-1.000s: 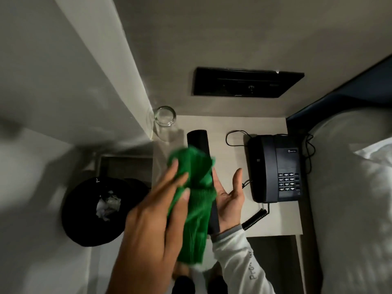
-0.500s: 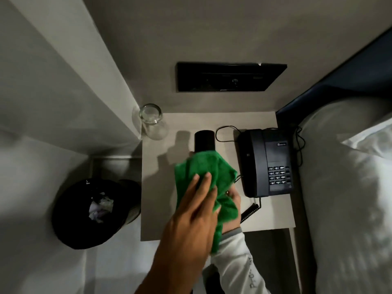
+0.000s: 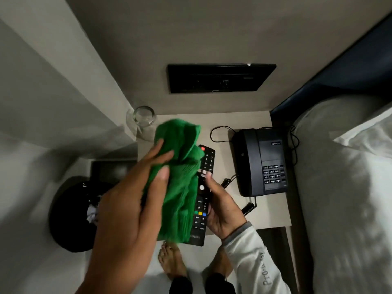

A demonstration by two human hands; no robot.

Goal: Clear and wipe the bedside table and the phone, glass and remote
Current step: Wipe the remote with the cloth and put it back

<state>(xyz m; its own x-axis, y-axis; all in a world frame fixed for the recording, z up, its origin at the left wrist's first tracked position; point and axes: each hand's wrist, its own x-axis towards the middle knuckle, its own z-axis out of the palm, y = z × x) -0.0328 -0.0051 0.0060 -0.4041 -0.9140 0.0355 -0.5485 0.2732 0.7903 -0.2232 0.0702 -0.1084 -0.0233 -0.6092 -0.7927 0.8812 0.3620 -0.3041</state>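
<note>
My left hand (image 3: 131, 200) grips a green cloth (image 3: 180, 177) and presses it along the left side of a black remote (image 3: 202, 200). My right hand (image 3: 222, 209) holds the remote from the right, button side up, above the beige bedside table (image 3: 273, 213). A black corded phone (image 3: 262, 162) sits on the table's right half, its coiled cord trailing toward the front edge. An empty clear glass (image 3: 144, 117) stands at the table's far left corner, partly behind the cloth.
A black waste bin (image 3: 74, 213) with crumpled paper stands on the floor to the left. A black wall panel (image 3: 220, 78) hangs above the table. The bed with white pillows (image 3: 343, 187) lies along the right. My bare feet (image 3: 171, 259) are below the table's front edge.
The remote has been turned over, so its buttons now face up. The cloth has shifted to the remote's left side and upper end. The view has moved closer.
</note>
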